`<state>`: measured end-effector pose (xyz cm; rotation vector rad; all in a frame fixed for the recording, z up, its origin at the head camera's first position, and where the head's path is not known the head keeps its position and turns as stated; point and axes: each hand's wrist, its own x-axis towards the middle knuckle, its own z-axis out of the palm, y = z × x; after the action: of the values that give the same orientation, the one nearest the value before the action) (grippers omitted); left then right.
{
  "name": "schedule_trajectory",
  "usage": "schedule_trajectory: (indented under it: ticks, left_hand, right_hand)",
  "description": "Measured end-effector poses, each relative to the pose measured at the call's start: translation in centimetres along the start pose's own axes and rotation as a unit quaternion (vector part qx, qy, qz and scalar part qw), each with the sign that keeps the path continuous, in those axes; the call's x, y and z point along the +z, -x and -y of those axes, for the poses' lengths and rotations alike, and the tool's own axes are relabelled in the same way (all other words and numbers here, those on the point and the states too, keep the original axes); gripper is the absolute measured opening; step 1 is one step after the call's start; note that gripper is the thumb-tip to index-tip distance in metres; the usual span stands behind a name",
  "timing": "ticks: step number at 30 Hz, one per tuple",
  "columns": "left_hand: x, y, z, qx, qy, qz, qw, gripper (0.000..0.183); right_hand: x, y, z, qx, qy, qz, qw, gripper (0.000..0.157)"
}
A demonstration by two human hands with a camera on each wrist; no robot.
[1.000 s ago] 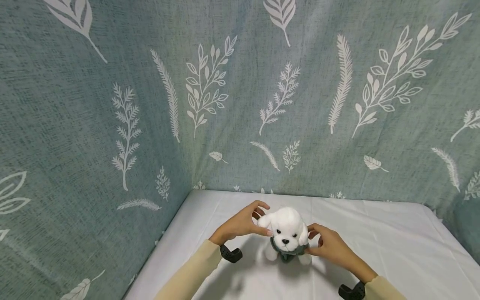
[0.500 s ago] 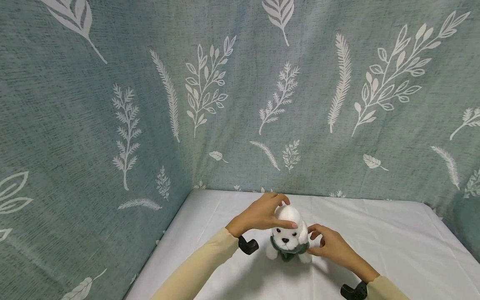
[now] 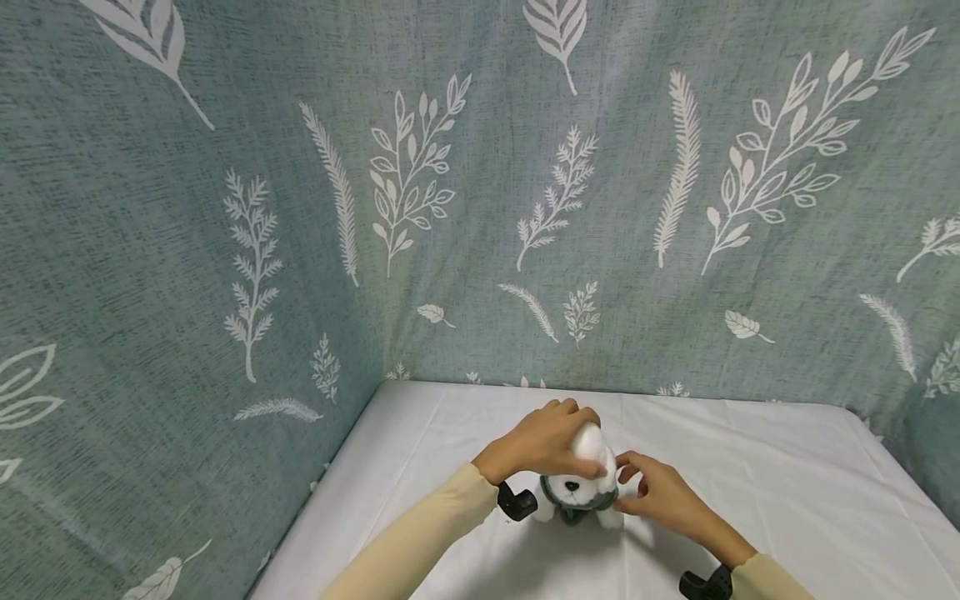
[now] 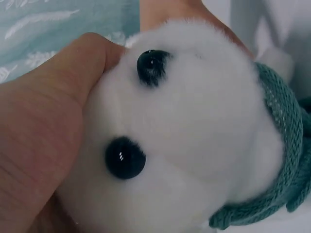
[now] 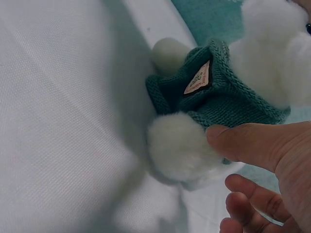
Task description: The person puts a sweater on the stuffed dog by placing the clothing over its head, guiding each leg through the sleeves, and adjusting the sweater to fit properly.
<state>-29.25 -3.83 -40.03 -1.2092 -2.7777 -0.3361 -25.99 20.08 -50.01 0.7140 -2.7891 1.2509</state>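
A white plush dog [image 3: 590, 443] in a green knitted sweater [image 5: 204, 99] stands upright on the white cloth. My left hand [image 3: 551, 437] grips the top of its head, thumb across the front and fingers over the crown. In the left wrist view, black eyes show against the white plush face [image 4: 194, 121], with the thumb close by. On the dog's other side is my right hand [image 3: 660, 493]. Its thumb [image 5: 243, 141] touches the sweater near a fluffy white leg [image 5: 177, 145], while its other visible fingers bend loosely, apart from the toy.
The white cloth-covered surface [image 3: 712, 442] spreads around the dog. Behind it and to the left hangs a teal fabric [image 3: 480, 208] with white leaf prints. Black wrist devices [image 3: 517, 502] sit at both cuffs.
My left hand has moved right, from beside the dog's ear onto the top of its head, and has taken hold there. The head tilts down slightly. My right hand stays nearly still.
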Motion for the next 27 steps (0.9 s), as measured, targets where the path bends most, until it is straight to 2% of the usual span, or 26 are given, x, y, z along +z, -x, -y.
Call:
schedule_trajectory:
  ticks: [3, 6, 11, 14, 17, 19, 21, 24, 27]
  left_hand:
    - [0.0, -0.2, 0.2, 0.011, 0.027, 0.001, 0.9996, 0.046]
    - [-0.3, -0.3, 0.8, 0.037, 0.068, 0.007, 0.997, 0.042]
    - [-1.2, 0.0, 2.2, 0.099, 0.118, 0.059, 0.9863, 0.044]
    - [-1.6, 0.3, 2.8, 0.119, 0.124, 0.092, 0.9807, 0.047]
    - [-1.7, 0.6, 2.9, 0.121, 0.113, 0.107, 0.9803, 0.046]
    - [-1.6, 0.8, 2.7, 0.108, 0.104, 0.106, 0.983, 0.043]
    - [-1.3, 1.0, 2.2, 0.077, 0.089, 0.095, 0.9886, 0.043]
    - [-0.9, 1.4, 1.2, 0.008, 0.044, 0.069, 0.9967, 0.058]
    - [-0.6, 1.6, 0.0, -0.064, -0.01, 0.051, 0.9966, 0.074]
  right_hand:
    - [0.0, 0.0, 0.0, 0.008, -0.001, 0.004, 1.0, 0.047]
    - [-0.1, 0.2, 0.0, 0.022, -0.013, 0.012, 1.0, 0.047]
    - [-0.3, 0.4, 0.0, 0.039, -0.032, 0.022, 0.999, 0.045]
    - [-0.3, 0.5, 0.0, 0.039, -0.032, 0.02, 0.999, 0.045]
    - [-0.3, 0.6, 0.1, 0.04, -0.033, 0.018, 0.999, 0.044]
    - [-0.3, 0.7, 0.1, 0.041, -0.035, 0.017, 0.998, 0.044]
    - [-0.3, 0.7, 0.1, 0.041, -0.032, 0.016, 0.999, 0.043]
    - [-0.3, 0.6, 0.1, 0.038, -0.027, 0.013, 0.999, 0.042]
    - [-0.4, 0.6, 0.0, 0.036, -0.023, 0.012, 0.999, 0.041]
